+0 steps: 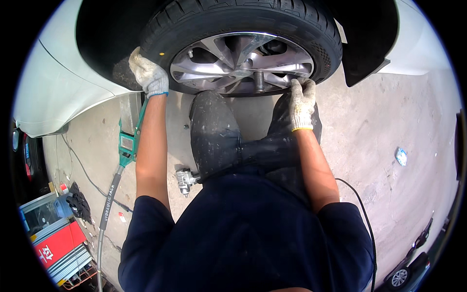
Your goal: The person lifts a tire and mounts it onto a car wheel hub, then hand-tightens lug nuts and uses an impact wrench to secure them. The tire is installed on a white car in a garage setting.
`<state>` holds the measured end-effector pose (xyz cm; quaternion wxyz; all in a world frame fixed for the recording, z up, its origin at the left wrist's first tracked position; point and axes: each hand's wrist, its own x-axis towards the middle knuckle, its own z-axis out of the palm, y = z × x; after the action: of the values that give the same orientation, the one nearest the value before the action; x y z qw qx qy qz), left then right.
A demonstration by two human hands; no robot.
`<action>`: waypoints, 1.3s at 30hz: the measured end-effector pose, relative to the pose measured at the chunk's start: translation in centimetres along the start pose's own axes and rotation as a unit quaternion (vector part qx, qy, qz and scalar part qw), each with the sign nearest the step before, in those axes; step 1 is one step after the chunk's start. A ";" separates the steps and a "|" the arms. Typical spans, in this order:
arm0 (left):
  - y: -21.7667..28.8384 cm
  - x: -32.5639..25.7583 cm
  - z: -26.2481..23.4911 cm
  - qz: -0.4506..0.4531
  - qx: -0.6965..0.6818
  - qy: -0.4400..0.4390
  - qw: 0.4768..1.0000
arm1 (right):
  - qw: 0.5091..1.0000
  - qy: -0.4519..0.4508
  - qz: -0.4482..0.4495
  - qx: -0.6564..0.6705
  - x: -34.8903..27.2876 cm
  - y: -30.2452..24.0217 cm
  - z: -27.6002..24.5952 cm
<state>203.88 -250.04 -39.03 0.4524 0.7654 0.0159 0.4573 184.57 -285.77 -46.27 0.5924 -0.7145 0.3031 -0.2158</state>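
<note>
The left grip (149, 75), in off-white knit, lies against the grooved black rubber tire (233, 20); how far its fingers close cannot be told. The right grip (301, 92), likewise knitted, curls its fingers at the tire's lower edge, whether holding anything unclear. Between both grips sit the shiny, angular-spoked metal rim (237, 73) and a cylindrical socket (259, 82), nearer the right. Below the left grip are a green jack (127, 143) and a silver air tool (185, 181).
</note>
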 end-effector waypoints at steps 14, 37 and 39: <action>20.8 2.2 3.3 0.445 0.196 -0.300 0.821 | 0.958 -0.093 0.255 0.097 -4.0 0.8 9.7; 19.3 1.5 5.9 0.428 0.155 -0.339 0.824 | 0.880 -0.120 0.280 0.365 -3.5 2.5 10.0; 19.2 1.4 6.0 0.427 0.149 -0.341 0.824 | 0.629 -0.279 0.341 0.641 -2.9 3.8 8.6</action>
<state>201.55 -264.82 -25.51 0.0689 0.8610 -0.3997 0.3069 187.51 -278.05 -51.61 0.9885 -0.0267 0.1305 0.0710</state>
